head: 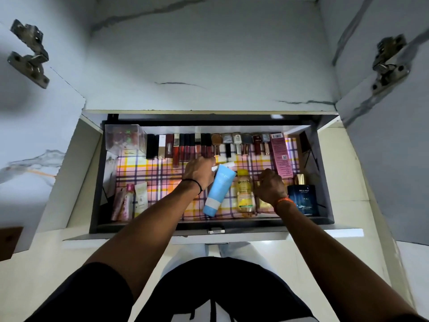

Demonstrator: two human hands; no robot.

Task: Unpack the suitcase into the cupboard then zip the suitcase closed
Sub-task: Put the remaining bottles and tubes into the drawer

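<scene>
Hands (234,180) in drawer (322,219), maybe gripping tubes (219,189)

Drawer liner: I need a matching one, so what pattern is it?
Pink, yellow and purple plaid liner, clearest in the head view.

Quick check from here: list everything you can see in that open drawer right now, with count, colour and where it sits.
Drawer: one, dark-walled, pulled open.
Liner: one, pink-yellow plaid, drawer floor.
Clear box: one, back left corner.
Lipsticks and small bottles: a row, mostly dark red and gold, along the back.
Pink carton: one, back right.
Tubes: about three, pink and cream, front left.
Blue tube: one, centre.
Yellow bottle: one, centre right.
Navy perfume bottle: one, front right.
Left hand: grips the blue tube.
Right hand: fingers curled beside the yellow bottle; grip unclear.
</scene>
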